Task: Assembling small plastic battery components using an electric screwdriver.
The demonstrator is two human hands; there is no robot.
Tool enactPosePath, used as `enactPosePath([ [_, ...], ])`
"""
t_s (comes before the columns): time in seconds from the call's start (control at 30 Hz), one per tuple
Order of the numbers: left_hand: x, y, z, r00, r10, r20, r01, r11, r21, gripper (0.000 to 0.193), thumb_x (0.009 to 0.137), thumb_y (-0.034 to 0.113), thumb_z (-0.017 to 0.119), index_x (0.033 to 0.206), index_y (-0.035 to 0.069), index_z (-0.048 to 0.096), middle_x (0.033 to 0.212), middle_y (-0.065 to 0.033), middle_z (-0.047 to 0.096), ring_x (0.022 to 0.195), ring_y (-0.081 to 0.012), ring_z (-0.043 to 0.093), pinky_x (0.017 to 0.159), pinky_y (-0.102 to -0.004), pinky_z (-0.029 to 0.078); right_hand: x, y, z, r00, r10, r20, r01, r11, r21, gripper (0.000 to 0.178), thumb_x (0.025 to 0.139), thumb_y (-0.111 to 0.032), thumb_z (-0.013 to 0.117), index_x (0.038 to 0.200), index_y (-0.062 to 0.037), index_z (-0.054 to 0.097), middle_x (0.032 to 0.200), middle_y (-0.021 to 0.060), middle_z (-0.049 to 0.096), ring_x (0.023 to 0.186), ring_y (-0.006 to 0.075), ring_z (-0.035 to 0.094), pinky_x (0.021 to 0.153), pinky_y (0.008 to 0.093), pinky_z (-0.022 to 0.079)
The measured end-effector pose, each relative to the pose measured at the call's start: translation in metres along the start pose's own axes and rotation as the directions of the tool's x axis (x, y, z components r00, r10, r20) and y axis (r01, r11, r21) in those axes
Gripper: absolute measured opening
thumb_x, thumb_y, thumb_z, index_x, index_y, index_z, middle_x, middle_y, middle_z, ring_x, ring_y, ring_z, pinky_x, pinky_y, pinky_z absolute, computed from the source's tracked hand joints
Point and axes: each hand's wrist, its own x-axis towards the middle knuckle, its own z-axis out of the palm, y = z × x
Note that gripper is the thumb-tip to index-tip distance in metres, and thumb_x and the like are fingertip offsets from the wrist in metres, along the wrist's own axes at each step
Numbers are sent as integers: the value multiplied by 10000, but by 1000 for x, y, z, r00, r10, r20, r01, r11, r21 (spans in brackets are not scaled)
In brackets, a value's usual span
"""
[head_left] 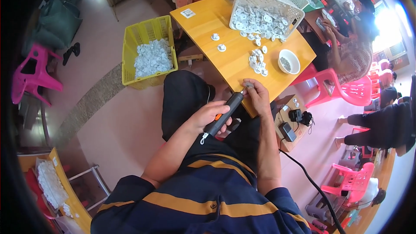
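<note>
My left hand is wrapped around a black electric screwdriver with an orange switch and a white loop at its rear end. The tool slants up and to the right over my lap. At its tip, my right hand has its fingers closed by the table's near corner, around a small greyish thing too covered to name. Beyond it on the wooden table lie several white round plastic parts. A white bowl of tiny metal pieces, which look like screws, stands right of them.
A tipped white basket spills similar parts on the table. Left of the table, a yellow crate on the floor holds many more. Black power adapters with a cable sit on a low box at my right. Pink chairs and other people are further right.
</note>
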Motion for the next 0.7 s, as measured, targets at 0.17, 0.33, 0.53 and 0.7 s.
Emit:
enactPosePath([
  [0.17,0,1,0,1000,-2,-3,2,1000,-21,244,1026,247,535,1144,33,539,837,-116,671,555,-176,654,468,-299,546,0,-2,0,1000,8,30,-8,1000,-5,234,1033,-70,525,1232,-6,630,1027,21,687,800,80,613,746,225,519],
  [0.33,2,-1,1,1000,5,8,-5,1000,12,236,1032,258,518,1157,59,510,839,-124,661,574,-179,659,479,-274,550,-2,-6,3,1000,2,8,-2,1000,-31,224,1015,-44,526,1198,-14,651,992,16,683,785,73,612,725,221,518],
  [0.53,3,-2,-1,1000,11,14,-11,999,30,252,1030,264,520,1184,65,511,838,-119,662,579,-169,661,485,-270,553,-4,-9,6,1000,-1,-27,1,1000,11,213,999,-21,525,1155,-12,669,938,14,681,760,70,611,706,215,511],
  [0.7,6,-3,-3,1000,9,24,-11,998,63,262,1028,269,523,1180,56,509,835,-117,663,578,-168,662,487,-268,554,-3,-5,2,1000,-12,-5,11,1000,-27,220,998,-23,514,1156,-7,666,960,26,693,752,75,618,706,221,517],
])
